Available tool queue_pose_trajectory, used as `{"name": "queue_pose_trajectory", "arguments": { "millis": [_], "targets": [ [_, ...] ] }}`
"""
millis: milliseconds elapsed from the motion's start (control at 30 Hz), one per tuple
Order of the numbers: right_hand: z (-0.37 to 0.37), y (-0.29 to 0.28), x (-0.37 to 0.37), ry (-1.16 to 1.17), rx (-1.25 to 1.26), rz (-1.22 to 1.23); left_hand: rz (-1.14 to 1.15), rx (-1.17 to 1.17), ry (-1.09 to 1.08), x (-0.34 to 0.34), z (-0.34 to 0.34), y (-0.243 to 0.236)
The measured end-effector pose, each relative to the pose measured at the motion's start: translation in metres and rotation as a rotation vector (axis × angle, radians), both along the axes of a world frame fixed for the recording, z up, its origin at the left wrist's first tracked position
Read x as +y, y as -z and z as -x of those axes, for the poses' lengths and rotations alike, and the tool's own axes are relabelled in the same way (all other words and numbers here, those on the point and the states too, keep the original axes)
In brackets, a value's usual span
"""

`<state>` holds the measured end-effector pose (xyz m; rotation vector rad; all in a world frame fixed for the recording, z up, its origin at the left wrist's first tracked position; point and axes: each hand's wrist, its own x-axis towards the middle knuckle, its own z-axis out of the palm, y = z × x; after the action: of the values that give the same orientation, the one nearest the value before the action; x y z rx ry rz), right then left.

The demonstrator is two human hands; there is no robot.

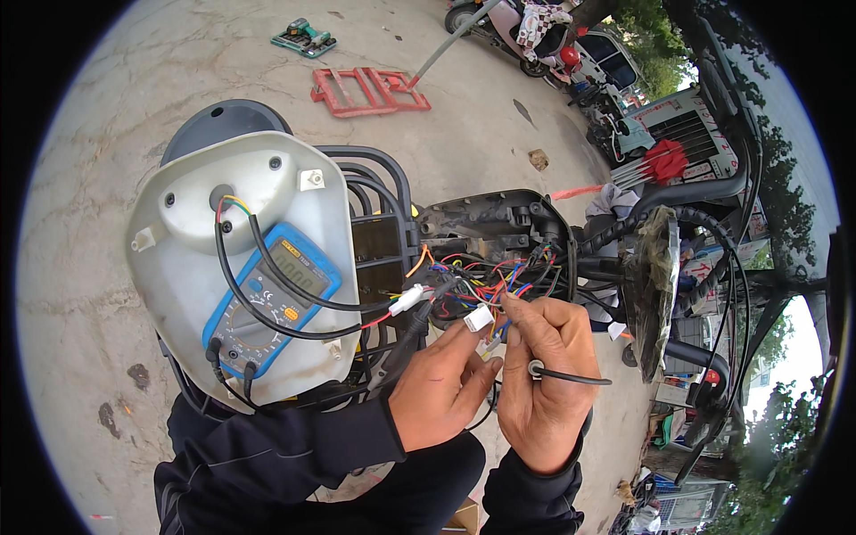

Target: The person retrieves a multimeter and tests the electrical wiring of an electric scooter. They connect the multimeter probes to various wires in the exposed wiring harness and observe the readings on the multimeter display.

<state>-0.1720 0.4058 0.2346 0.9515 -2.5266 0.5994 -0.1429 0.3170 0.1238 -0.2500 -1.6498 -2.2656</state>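
Note:
My left hand (439, 389) reaches into a tangle of coloured wires (508, 283), its fingers closed around a white plug connector (489, 349). Beside its fingertips is another white connector (479, 318). Close on the right, my right hand (548, 379) is pinched at the same wires; a thin black cable (575, 378) runs out between its fingers. Its fingertips partly hide what they grip. A blue multimeter (303, 259) rests on a pale plastic cover (334, 201), with two black leads (234, 390) plugged in. From the cover's middle, black-sleeved wires (267, 319) run to a white connector (407, 299).
A black metal rack (383, 165) and an opened vehicle body (486, 218) surround the wires. Farther off on the concrete lie a red metal frame (370, 92) and a green tool case with a drill (304, 38). Parked scooters (508, 31) stand at the back right.

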Motion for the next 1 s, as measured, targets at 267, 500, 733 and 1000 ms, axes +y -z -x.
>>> {"name": "queue_pose_trajectory", "arguments": {
  "millis": [267,500,733,1000],
  "targets": [
    [0.019,-0.024,-0.033,-0.188,-0.127,-0.147,0.355,0.041,-0.046,-0.008,-0.008,0.003],
    [0.033,-0.01,-0.067,-0.212,-0.025,-0.114,0.523,0.011,0.048,-0.021,-0.015,0.001],
    [0.05,-0.004,-0.072,-0.182,-0.014,-0.021,0.488,-0.008,-0.137,-0.027,-0.023,-0.009],
    [0.073,0.01,-0.094,-0.206,0.009,-0.13,0.692,0.118,-0.149,-0.041,-0.033,-0.015]
  ]
}}
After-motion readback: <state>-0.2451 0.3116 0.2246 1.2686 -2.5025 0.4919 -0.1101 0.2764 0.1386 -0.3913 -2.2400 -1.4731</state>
